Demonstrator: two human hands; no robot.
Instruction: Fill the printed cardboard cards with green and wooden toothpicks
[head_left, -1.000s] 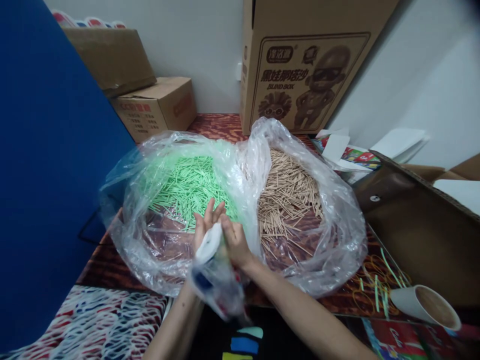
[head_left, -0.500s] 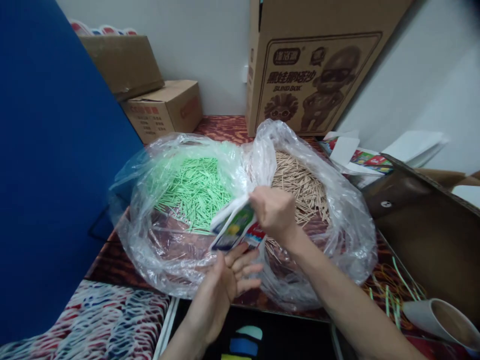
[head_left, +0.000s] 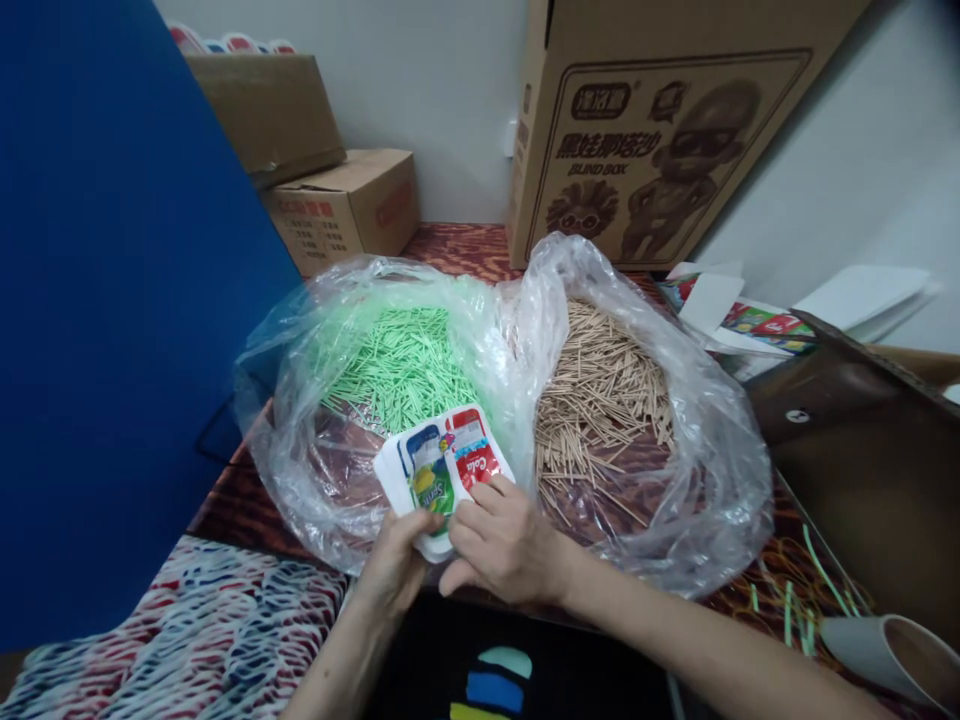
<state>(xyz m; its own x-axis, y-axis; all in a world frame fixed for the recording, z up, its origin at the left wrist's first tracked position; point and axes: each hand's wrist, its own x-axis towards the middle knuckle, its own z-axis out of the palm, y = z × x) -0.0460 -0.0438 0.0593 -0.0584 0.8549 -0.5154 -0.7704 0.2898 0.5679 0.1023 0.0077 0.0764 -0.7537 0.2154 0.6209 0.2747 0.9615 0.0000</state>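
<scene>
We face a wood-grain worktop (head_left: 465,248) with the BLIND BOX carton (head_left: 667,150) standing at its back. Two open, clear plastic bags (head_left: 292,460) lie side by side on it, green sticks (head_left: 409,365) in the left, brown sticks (head_left: 600,375) in the right. Our left hand (head_left: 396,565) clamps, and our curled right hand (head_left: 514,545) touches, the Cola-and-Sprite printed stack (head_left: 442,470) above the left bag; whether the right grips, we cannot tell.
</scene>
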